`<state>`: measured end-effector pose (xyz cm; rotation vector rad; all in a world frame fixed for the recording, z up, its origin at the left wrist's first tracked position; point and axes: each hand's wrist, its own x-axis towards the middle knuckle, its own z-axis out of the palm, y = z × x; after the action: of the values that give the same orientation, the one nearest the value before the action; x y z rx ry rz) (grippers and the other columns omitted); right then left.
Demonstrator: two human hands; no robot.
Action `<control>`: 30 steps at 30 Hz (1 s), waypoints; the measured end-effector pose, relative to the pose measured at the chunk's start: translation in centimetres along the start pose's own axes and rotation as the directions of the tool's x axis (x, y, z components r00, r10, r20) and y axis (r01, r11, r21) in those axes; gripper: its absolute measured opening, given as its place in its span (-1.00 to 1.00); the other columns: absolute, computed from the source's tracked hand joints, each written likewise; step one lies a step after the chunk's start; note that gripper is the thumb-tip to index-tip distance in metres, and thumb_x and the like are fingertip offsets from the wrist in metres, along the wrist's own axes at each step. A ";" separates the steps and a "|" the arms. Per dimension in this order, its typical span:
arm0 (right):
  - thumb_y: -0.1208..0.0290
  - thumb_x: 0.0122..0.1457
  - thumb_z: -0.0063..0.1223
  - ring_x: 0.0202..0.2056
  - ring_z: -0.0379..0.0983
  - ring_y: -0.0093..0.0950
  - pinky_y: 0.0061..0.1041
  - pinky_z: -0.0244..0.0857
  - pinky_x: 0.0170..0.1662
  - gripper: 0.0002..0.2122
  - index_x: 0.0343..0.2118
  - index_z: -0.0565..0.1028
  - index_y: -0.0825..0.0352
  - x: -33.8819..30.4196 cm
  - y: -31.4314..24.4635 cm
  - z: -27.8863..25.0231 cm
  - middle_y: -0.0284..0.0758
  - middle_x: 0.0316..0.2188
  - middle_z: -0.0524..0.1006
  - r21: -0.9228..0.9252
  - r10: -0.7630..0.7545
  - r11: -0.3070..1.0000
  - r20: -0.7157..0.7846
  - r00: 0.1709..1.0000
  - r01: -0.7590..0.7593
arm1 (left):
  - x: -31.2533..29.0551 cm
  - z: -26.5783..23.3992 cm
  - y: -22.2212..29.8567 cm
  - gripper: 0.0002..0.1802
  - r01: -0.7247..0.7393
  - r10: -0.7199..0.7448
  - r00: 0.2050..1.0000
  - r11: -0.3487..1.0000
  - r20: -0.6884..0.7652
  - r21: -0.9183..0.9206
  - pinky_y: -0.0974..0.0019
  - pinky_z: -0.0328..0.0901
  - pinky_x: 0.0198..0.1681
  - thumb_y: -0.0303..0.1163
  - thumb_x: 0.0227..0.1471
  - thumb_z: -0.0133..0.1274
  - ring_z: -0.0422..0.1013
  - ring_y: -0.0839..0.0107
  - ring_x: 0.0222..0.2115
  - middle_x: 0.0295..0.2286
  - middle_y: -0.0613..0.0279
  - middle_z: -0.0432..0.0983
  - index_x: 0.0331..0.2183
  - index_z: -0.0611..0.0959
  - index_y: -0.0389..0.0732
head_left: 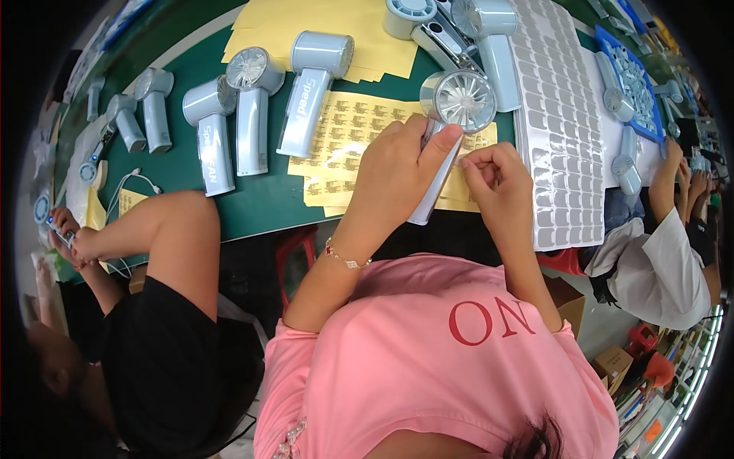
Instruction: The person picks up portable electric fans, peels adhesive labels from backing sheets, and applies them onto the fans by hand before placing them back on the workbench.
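My left hand [396, 167] is wrapped round the handle of a light blue handheld fan [462, 101]. The fan's round head, with a clear ribbed front, points up and away from me, and its handle slants down toward the table's near edge. Just right of that handle is my right hand [501, 177], its thumb and forefinger pinched together. Whatever sits between those fingertips is too small to make out. Yellow sheets of small printed labels [358, 126] lie beneath and beside the held fan. A stack of sheets with rows of grey-white stickers [556, 134] lies right of my hands.
Several light blue fans lie on the green table [264, 200] to the left, one nearest fan [214, 141] among them. More fans [489, 46] are grouped at the back. A blue tray [631, 80] holds small parts at right. A co-worker's arm [164, 229] reaches in at left.
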<state>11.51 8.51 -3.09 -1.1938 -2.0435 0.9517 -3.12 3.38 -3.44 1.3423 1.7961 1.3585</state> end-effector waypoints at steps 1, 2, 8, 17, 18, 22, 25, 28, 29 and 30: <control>0.58 -0.10 0.12 -0.64 0.19 -0.58 -0.61 0.13 -0.56 -0.91 -0.55 0.42 0.39 0.1 -0.2 0.0 -0.34 -0.59 0.31 0.003 0.006 1.000 0.003 1.000 -0.006 | 0.1 -0.1 0.1 -0.43 0.005 -0.005 1.000 1.000 0.008 0.013 0.13 0.21 -0.50 0.05 0.01 -0.13 0.31 0.04 -0.56 -0.66 -0.07 0.35 -0.53 0.45 -0.37; 0.58 -0.10 0.12 -0.64 0.21 -0.55 -0.59 0.14 -0.55 -0.91 -0.56 0.41 0.39 0.1 -0.4 0.0 -0.32 -0.59 0.31 -0.049 -0.006 0.999 0.015 1.000 0.007 | 0.1 -0.2 0.2 -0.44 0.009 -0.010 1.000 1.000 0.016 0.025 0.13 0.22 -0.49 0.04 0.01 -0.13 0.31 0.04 -0.56 -0.66 -0.07 0.35 -0.53 0.46 -0.37; 0.57 -0.10 0.09 -0.59 0.31 -0.41 -0.46 0.20 -0.51 -0.88 -0.57 0.35 0.38 0.4 -0.4 0.3 -0.27 -0.57 0.33 -0.125 -0.089 0.988 0.036 0.995 0.093 | 0.1 -0.2 0.6 -0.45 -0.008 0.008 1.000 0.997 0.011 0.082 0.14 0.24 -0.48 0.03 0.01 -0.11 0.32 0.05 -0.55 -0.65 -0.08 0.36 -0.53 0.46 -0.37; 0.59 -0.10 0.11 -0.54 0.36 -0.35 -0.42 0.22 -0.52 -0.87 -0.56 0.35 0.38 0.1 -1.0 0.1 -0.26 -0.55 0.34 -0.191 -0.131 0.971 0.071 0.989 0.143 | 0.1 -0.2 1.0 -0.49 0.002 0.002 1.000 0.985 -0.022 0.174 0.17 0.26 -0.57 0.00 0.02 -0.11 0.35 0.07 -0.60 -0.67 0.00 0.37 -0.52 0.47 -0.35; 0.59 -0.10 0.10 -0.54 0.36 -0.35 -0.42 0.21 -0.53 -0.88 -0.55 0.36 0.38 -0.2 -1.3 -0.3 -0.26 -0.55 0.34 -0.149 -0.130 0.979 0.080 0.988 0.141 | 0.1 -0.3 1.2 -0.49 0.007 -0.002 1.000 0.984 -0.024 0.176 0.17 0.26 -0.57 0.00 0.02 -0.11 0.35 0.07 -0.60 -0.67 0.00 0.37 -0.52 0.47 -0.35; 0.59 -0.08 0.11 -0.60 0.30 -0.46 -0.53 0.16 -0.58 -0.90 -0.53 0.39 0.37 -0.7 -2.0 -1.6 -0.30 -0.57 0.33 -0.108 -0.168 0.977 0.129 0.977 0.182 | 0.2 -0.8 1.9 -0.47 -0.040 0.027 0.998 0.973 0.061 0.228 0.17 0.26 -0.56 0.01 0.05 -0.16 0.37 0.08 -0.59 -0.66 0.01 0.39 -0.52 0.47 -0.34; 0.61 -0.08 0.11 -0.63 0.18 -0.62 -0.66 0.08 -0.59 -0.90 -0.52 0.41 0.37 -1.1 -2.0 -2.9 -0.38 -0.60 0.30 -0.048 -0.041 0.997 0.229 0.972 0.053 | 0.3 -0.7 1.6 -0.45 0.064 -0.075 0.995 0.985 0.062 0.161 0.18 0.27 -0.52 0.03 0.05 -0.19 0.36 0.09 -0.57 -0.62 -0.01 0.39 -0.51 0.47 -0.35; 0.65 -0.05 0.08 -0.59 0.15 -0.74 -0.75 0.03 -0.53 -0.93 -0.50 0.42 0.40 -1.4 -1.5 -4.0 -0.45 -0.55 0.30 0.283 0.014 0.957 0.170 0.985 -0.062 | 0.6 -0.3 0.3 -0.41 0.157 -0.153 0.984 0.986 0.087 -0.049 0.25 0.26 -0.45 0.07 0.06 -0.23 0.36 0.18 -0.52 -0.57 0.00 0.41 -0.47 0.49 -0.35; 0.65 -0.05 0.08 -0.59 0.15 -0.74 -0.75 0.03 -0.53 -0.93 -0.50 0.42 0.40 -1.4 -1.8 -4.4 -0.45 -0.55 0.30 0.286 0.011 0.956 0.173 0.985 -0.061 | 0.5 -0.3 0.1 -0.39 0.199 -0.178 0.977 0.959 0.120 -0.202 0.30 0.26 -0.41 0.10 0.07 -0.26 0.37 0.27 -0.49 -0.55 0.04 0.42 -0.43 0.50 -0.34; 0.66 -0.04 0.05 -0.56 0.18 -0.72 -0.75 0.06 -0.51 -0.94 -0.50 0.41 0.42 -1.3 -2.3 -4.9 -0.43 -0.52 0.31 0.429 0.039 0.894 0.207 0.978 -0.126 | 0.4 -0.5 0.4 -0.39 0.200 -0.179 0.977 0.959 0.119 -0.199 0.30 0.26 -0.41 0.10 0.07 -0.26 0.37 0.27 -0.49 -0.55 0.04 0.42 -0.43 0.50 -0.34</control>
<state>14.69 7.94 1.39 -0.9747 -1.7862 1.5298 -3.54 3.58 -2.78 1.0783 1.6191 1.3118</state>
